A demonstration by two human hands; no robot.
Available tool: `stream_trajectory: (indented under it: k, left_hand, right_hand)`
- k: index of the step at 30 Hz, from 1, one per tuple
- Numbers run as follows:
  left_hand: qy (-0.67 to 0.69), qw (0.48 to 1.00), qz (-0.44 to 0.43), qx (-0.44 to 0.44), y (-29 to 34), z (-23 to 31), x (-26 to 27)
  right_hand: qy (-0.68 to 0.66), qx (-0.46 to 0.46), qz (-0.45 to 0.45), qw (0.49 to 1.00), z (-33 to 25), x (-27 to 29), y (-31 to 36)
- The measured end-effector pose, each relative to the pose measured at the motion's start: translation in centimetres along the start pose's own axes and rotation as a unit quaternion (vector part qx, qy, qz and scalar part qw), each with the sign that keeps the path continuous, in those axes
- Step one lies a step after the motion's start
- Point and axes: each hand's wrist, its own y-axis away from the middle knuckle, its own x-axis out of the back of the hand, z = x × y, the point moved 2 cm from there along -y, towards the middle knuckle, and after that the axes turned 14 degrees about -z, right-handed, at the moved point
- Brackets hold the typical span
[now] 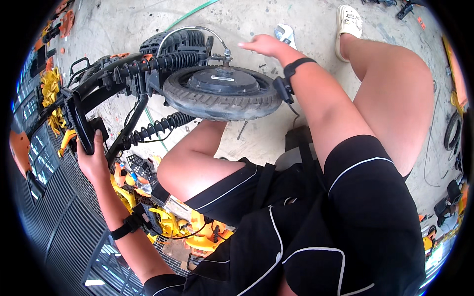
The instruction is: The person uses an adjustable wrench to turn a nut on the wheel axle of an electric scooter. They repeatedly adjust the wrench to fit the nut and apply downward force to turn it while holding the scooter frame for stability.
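A black scooter-like frame (79, 118) is tipped on its side at the left, with its hub-motor wheel (222, 96) lying nearly flat in front of me. My left hand (93, 160) grips a black frame tube, thumb along its side. From the wheel's centre rises an axle with a nut (226, 61), and a cable loops away from it. My right hand (266, 45) is just right of and above that axle, apart from it, fingers stretched leftward and fingertips blurred; nothing shows in it. Beyond this hand a silvery wrench-like tool (286, 34) lies on the floor.
Coil-spring shock absorbers (160, 128) run beside the wheel. A small bolt or rod (242, 130) lies on the concrete floor below it. Yellow and orange parts (170, 222) are piled at the lower left. A black tyre (453, 129) lies at the far right, and a green hose (192, 12) crosses behind.
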Motion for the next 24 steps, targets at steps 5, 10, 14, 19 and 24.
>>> stream_trajectory:
  k: [5, 10, 14, 19, 24]
  left_hand:
    - [-0.007, 1.000, -0.019, 0.019, -0.2, -0.4, 0.4]
    - [0.007, 1.000, 0.000, -0.015, -0.1, 0.1, -0.1]
    - [0.012, 1.000, -0.001, -0.019, -0.4, 0.2, 0.0]
    - [0.017, 1.000, -0.010, -0.017, -0.5, -0.3, 0.1]
    - [-0.004, 1.000, 0.010, -0.012, -0.2, -0.3, 0.2]
  right_hand:
    - [0.100, 0.013, -0.042, 0.994, -6.6, -1.0, -1.7]
    - [0.103, -0.106, 0.009, 0.989, -1.9, -0.7, 0.2]
    - [0.110, -0.278, 0.069, 0.952, 12.1, 1.0, 3.1]
    - [0.131, -0.174, 0.014, 0.976, 12.3, 0.7, 0.6]
    - [0.071, 0.027, -0.044, 0.996, -2.8, -0.3, -2.2]
